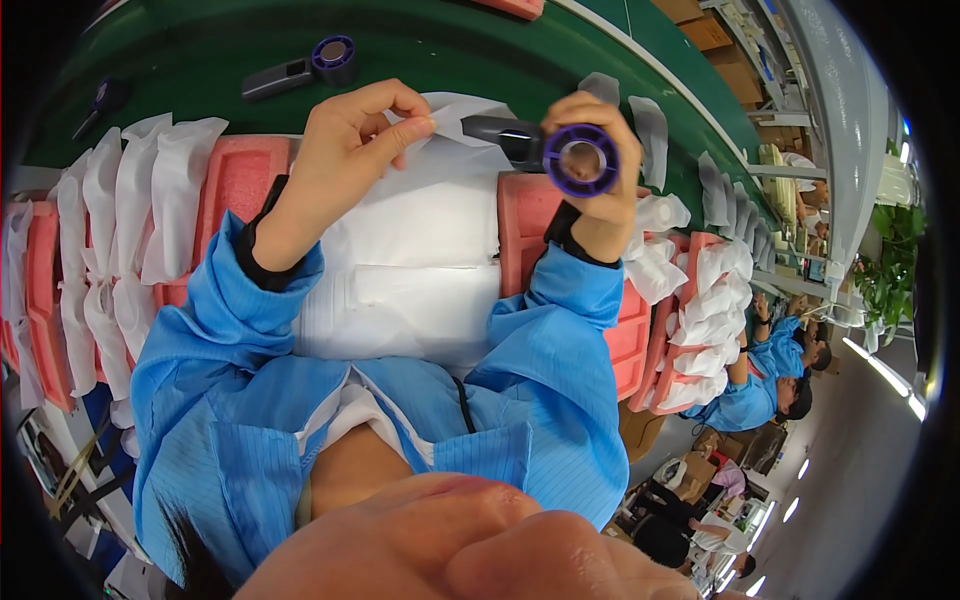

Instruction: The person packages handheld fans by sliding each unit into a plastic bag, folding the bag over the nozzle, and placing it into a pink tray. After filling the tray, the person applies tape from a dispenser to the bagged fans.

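My right hand (598, 150) is wrapped around the head end of a dark handheld fan (510, 138) with a round purple-rimmed head. The fan's handle points left, its tip at the mouth of a thin white sleeve (455, 112). Thumb and fingers of my left hand (365, 135) pinch the edge of that sleeve. Beneath both hands lies a stack of flat white sleeves (400, 230). Whether the handle tip is inside the sleeve or only against it is hard to tell.
Another handheld fan (300, 76) lies on the green table (200, 60), with a dark one (103, 97) farther left. Pink foam trays (245, 175) flank the stack, several holding white-wrapped items (145, 190). More wrapped items (650, 140) lie at right. People in blue (765, 370) work beyond.
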A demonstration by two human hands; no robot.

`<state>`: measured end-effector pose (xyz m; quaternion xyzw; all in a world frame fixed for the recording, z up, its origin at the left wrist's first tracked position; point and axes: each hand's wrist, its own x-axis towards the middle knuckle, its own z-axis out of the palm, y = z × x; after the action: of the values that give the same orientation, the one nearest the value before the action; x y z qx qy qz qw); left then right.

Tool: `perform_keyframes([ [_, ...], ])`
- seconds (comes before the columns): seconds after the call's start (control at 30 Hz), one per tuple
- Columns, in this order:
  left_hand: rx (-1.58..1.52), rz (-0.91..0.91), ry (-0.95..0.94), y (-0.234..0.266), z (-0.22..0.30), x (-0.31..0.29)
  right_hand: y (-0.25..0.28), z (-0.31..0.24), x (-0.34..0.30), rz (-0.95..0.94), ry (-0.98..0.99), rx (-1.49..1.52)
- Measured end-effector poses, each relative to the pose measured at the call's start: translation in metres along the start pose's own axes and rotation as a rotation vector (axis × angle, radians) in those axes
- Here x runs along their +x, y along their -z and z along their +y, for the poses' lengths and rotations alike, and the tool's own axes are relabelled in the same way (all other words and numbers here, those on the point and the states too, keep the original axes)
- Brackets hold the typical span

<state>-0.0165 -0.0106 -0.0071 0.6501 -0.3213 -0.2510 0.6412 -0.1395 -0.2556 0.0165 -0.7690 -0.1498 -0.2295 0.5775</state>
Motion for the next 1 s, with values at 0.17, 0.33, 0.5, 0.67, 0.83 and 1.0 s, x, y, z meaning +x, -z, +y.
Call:
perform_keyframes([
  [0.17,-0.312,0.077,-0.126,-0.009,-0.004,-0.004,-0.046,0.011,0.012,-0.124,-0.077,-0.137],
  [0.33,-0.607,0.114,-0.124,-0.006,-0.015,0.004,-0.07,0.007,0.014,-0.115,-0.091,-0.383],
  [0.5,-0.724,0.071,-0.1,0.0,-0.02,0.005,-0.078,-0.003,0.011,-0.125,-0.114,-0.559],
  [0.67,-0.331,-0.094,-0.201,0.004,-0.017,0.002,-0.081,0.0,0.01,-0.064,-0.023,-0.671],
  [0.83,-0.181,0.09,-0.125,-0.002,-0.003,0.006,-0.08,0.01,0.012,0.061,0.138,-0.817],
  [1.0,-0.169,0.098,-0.065,0.005,-0.011,0.006,-0.092,0.013,0.011,-0.029,0.11,-0.876],
])
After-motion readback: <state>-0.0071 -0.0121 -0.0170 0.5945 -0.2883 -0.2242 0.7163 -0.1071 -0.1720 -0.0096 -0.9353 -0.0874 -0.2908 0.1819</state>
